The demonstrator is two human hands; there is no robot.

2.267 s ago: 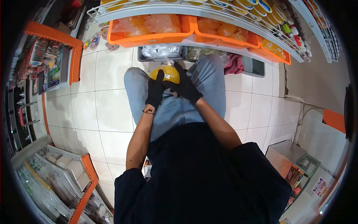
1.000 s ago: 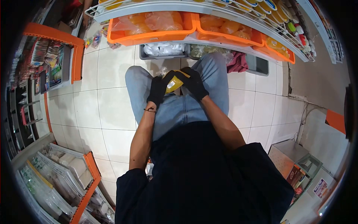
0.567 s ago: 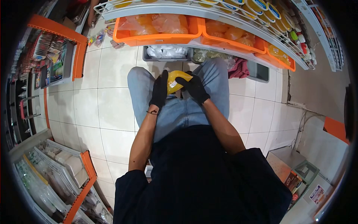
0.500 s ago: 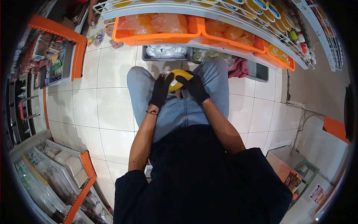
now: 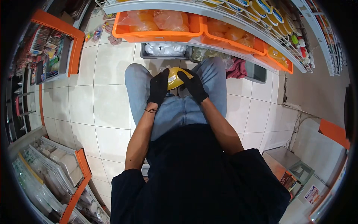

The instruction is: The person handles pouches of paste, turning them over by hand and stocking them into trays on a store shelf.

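A plump clear plastic bag of yellow contents (image 5: pixel 176 77), with a small white label on its front, is held up between my thighs. My left hand (image 5: pixel 159 86), in a black glove, is closed around its left side, thumb on the upper edge. On the other side, my right hand (image 5: pixel 193 86), also black-gloved, grips the bag with the thumb over its top right. Wispy clear plastic sticks out at its upper left. What exactly fills the bag cannot be made out.
Ahead, orange bins (image 5: pixel 158 36) hold bags of orange-yellow contents under a white wire shelf of yellow tubs (image 5: pixel 261 7). Below them stand a grey crate (image 5: pixel 164 56) of white bags and a maroon cloth (image 5: pixel 237 69). Orange-framed racks (image 5: pixel 76 56) line the left side.
The bag has turned so its label now faces me more upright, and the plastic at its top left lies lower. Another person's hand at the upper left has left view.
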